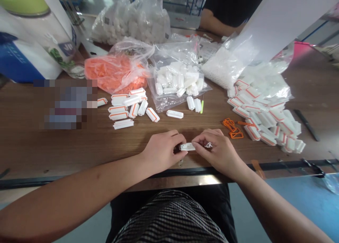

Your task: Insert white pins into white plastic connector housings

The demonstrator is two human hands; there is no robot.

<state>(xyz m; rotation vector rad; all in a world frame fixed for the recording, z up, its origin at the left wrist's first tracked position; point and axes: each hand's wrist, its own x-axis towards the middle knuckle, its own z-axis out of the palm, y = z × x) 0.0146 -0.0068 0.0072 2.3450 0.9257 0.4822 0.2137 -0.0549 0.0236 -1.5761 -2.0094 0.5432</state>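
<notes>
My left hand grips one end of a small white plastic housing just above the wooden table. My right hand pinches a tiny white piece close to the housing's other end. Farther up lies a loose group of white housings with orange trim. A larger heap of similar parts spreads to the right, with small orange plastic frames beside it. Both hands are nearest these frames and a lone white housing.
Clear plastic bags of white parts and orange pieces stand along the table's middle, with larger white bags behind. A person in a dark shirt sits opposite. A black strip lies at the right, and a blurred patch covers the table's left.
</notes>
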